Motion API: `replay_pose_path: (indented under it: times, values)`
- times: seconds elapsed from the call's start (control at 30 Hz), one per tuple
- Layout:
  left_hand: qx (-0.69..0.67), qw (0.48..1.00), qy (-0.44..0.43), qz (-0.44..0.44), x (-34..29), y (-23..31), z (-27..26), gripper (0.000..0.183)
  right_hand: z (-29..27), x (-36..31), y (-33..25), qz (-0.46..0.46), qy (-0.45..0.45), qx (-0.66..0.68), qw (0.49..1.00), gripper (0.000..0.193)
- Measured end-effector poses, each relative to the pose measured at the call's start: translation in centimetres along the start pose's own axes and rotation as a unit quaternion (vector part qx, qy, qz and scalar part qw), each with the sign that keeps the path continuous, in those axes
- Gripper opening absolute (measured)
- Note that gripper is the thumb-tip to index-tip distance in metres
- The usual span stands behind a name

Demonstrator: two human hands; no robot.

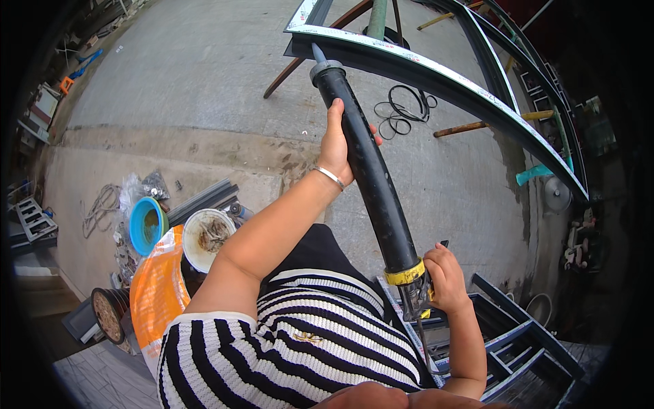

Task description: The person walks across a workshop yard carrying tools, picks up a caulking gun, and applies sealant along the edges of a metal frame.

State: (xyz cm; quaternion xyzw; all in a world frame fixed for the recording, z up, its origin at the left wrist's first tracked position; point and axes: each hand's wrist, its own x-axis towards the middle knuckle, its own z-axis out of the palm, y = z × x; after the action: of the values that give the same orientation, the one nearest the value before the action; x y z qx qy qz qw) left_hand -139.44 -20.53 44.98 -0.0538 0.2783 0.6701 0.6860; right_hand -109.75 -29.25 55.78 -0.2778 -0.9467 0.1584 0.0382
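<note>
A long black caulking gun (pixel 373 174) slants across the middle of the view, its grey nozzle up at the near left corner of a dark window frame (pixel 436 71) faced with white protective film. Whether the tip touches the frame I cannot tell. My left hand (pixel 335 140) is wrapped round the upper barrel, thumb along its side. Below the yellow collar, my right hand (pixel 446 276) grips the handle and trigger end; part of its fingers is hidden. A thin metal rod runs down from that end toward my body.
Wooden legs and poles (pixel 463 128) prop the frame. A black cable coil (pixel 407 112) lies on the concrete beneath it. At left stand a blue basin (pixel 145 225), a white bucket (pixel 194 253) and an orange sack (pixel 153 279). More dark frames (pixel 518 341) lie at lower right.
</note>
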Motion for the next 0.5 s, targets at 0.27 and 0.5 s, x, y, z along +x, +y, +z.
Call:
replay_pose_path:
  times: [0.27, 0.5]
  values:
    - [-0.009, 1.0, 0.007, -0.003, -0.2, -1.5, -0.3, 0.064, 0.2, -1.2, 0.8, -0.013, 0.003, -0.008, 1.0, 0.026]
    - [-0.014, 1.0, -0.005, 0.01, -0.5, -2.1, -0.1, 0.063, 0.5, -1.9, 1.1, -0.015, 0.004, -0.02, 1.0, 0.025]
